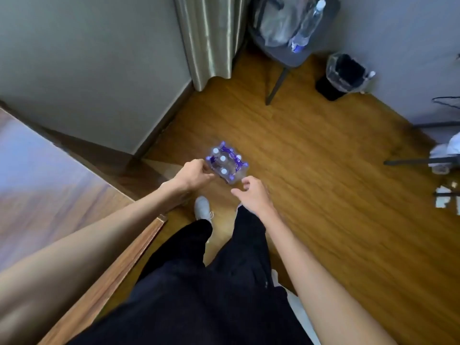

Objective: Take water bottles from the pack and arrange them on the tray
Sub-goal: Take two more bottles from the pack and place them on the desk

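A shrink-wrapped pack of water bottles [227, 162] with white caps and purple labels stands on the wooden floor in front of my feet. My left hand [195, 175] reaches down to the pack's left side, fingers curled at its edge; whether it grips the wrap is unclear. To the pack's lower right my right hand [251, 194] hovers with fingers apart and nothing in it. No tray is in view.
A wooden table [49, 185] fills the left. A grey chair [286, 53] with a large bottle [307, 26] and plastic bags stands at the back by a curtain [209, 38]. A black bin [342, 75] sits by the right wall. Metal legs and papers lie at far right.
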Available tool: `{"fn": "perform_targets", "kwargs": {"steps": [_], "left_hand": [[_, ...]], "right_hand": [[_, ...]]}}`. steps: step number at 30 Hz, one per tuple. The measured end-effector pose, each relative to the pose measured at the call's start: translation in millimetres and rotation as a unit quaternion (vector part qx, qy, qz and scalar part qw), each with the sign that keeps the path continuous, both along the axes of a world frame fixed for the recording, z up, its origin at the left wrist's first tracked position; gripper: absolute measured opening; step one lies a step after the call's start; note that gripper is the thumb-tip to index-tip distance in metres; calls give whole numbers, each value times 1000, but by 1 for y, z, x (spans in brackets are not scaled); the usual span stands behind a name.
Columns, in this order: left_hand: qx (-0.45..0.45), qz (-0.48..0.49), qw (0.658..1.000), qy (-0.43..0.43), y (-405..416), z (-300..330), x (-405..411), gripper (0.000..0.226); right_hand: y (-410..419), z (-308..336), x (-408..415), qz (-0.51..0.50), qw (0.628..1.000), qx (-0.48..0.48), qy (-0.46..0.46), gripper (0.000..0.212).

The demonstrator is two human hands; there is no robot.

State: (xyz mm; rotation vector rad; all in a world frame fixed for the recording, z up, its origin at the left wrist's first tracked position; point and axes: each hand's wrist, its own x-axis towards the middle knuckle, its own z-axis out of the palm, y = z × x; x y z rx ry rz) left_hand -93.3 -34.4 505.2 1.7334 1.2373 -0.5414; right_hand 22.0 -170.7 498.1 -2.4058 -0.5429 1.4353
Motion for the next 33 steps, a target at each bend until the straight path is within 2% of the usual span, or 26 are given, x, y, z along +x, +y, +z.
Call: {"fn": "perform_targets", "kwargs": {"steps": [7, 14, 18, 24, 33], "left_hand": [[-5, 97, 991, 93, 13, -112, 56, 37], [-65, 158, 978, 122, 9, -263, 110, 33], [-72, 198, 970, 124, 9, -349, 132, 37], [-63, 308, 939, 139, 12, -473, 131, 41], [-41, 259, 957, 123, -4, -581, 116, 62]], "right_hand": [[34, -118, 65, 11, 999, -33, 40, 51], [61, -263, 111, 33, 996, -60, 53, 38], [77, -353, 121, 85, 993, -65, 44, 35], [103, -481, 114, 197, 978, -48, 48, 32], [136, -596, 97, 354, 934, 8, -47, 48]]}}
